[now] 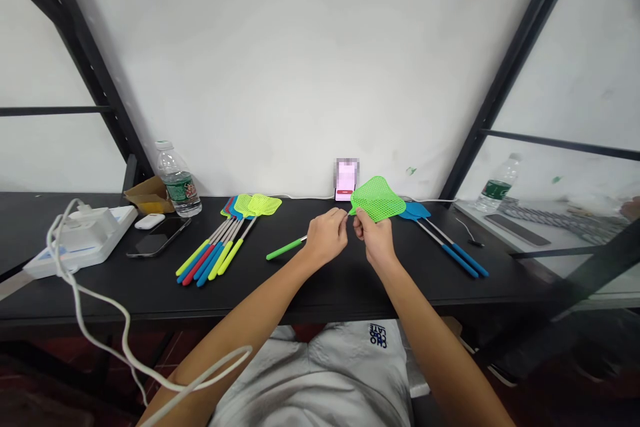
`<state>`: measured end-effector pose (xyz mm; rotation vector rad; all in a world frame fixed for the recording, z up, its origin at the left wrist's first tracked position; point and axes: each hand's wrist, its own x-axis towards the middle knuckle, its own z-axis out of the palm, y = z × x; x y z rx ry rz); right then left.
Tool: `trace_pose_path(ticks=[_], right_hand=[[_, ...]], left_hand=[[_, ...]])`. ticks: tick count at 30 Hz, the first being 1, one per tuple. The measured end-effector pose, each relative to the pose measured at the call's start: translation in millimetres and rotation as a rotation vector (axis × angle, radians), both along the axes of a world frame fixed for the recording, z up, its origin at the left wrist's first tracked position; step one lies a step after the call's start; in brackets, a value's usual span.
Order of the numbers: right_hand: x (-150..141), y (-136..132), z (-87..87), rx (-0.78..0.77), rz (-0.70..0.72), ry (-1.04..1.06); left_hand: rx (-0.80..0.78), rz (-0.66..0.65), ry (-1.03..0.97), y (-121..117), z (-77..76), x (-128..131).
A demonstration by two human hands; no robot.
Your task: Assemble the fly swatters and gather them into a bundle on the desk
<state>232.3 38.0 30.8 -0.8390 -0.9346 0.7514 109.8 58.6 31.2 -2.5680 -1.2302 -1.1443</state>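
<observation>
A green fly swatter (379, 199) is held up above the black table between my two hands. My left hand (327, 235) is closed round its metal rod, and the green grip sticks out to the left below. The fingers of my right hand (374, 233) pinch the swatter near the neck, where the rod meets the mesh head. On the left lies a fanned group of several fly swatters (227, 230) with yellow, blue and red grips. Two blue fly swatters (445, 237) lie side by side on the right.
A lit phone (345, 180) stands against the white wall. To the left are a water bottle (179, 180), a cardboard box (150, 197), a white case (149, 221), a dark phone (160, 237) and a power strip (95, 240) with white cables. Black metal posts frame both sides.
</observation>
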Motion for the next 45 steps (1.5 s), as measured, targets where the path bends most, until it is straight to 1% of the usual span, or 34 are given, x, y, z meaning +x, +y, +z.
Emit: trace_pose_path(ticks=[2,7,9,12,14,17,21,23,24,27,30,34,37,45], right_hand=[[-1,0,-0.2,-0.001,0.009,0.005],[-4,-1,-0.9,-0.001,0.086,0.018],[-2,0,-0.9,0.001,0.074,0.034],[5,5,-0.9,-0.019,0.006,0.072],[12,8,-0.6,-0.024,-0.042,0.102],[19,11,0.5,-0.014,-0.083,0.111],[19,10,1.8,-0.006,-0.129,0.100],[15,8,0.9,-0.002,-0.124,0.077],[13,7,-0.1,-0.008,-0.098,0.052],[6,5,-4.4,-0.041,0.002,-0.066],[3,4,-7.3,-0.047,0.026,-0.140],[3,3,-6.8,-0.072,0.066,-0.103],[3,3,-5.6,-0.095,0.097,-0.065],[12,8,-4.9,-0.077,0.070,-0.024]], left_hand=[[-0.001,-0.001,-0.003,0,0.0,0],[-0.016,-0.004,-0.001,-4,1.8,4],[-0.020,-0.007,-0.002,-6,2.9,4],[-0.047,-0.006,-0.004,-7,3.6,-1],[-0.072,-0.029,0.001,-6,2.5,-11],[-0.119,-0.091,0.043,-3,-1.9,-33],[-0.255,-0.079,0.138,0,-9.5,-61],[-0.282,-0.076,0.187,-3,-12.6,-69],[-0.276,-0.076,0.200,-6,-13.9,-70],[-0.231,-0.071,0.196,-16,-16.9,-70],[-0.216,-0.061,0.184,-24,-17.8,-68],[-0.220,-0.053,0.179,-31,-15.9,-68],[-0.208,-0.021,0.179,-33,-14.9,-67],[-0.123,0.016,0.180,-37,-16.6,-60]])
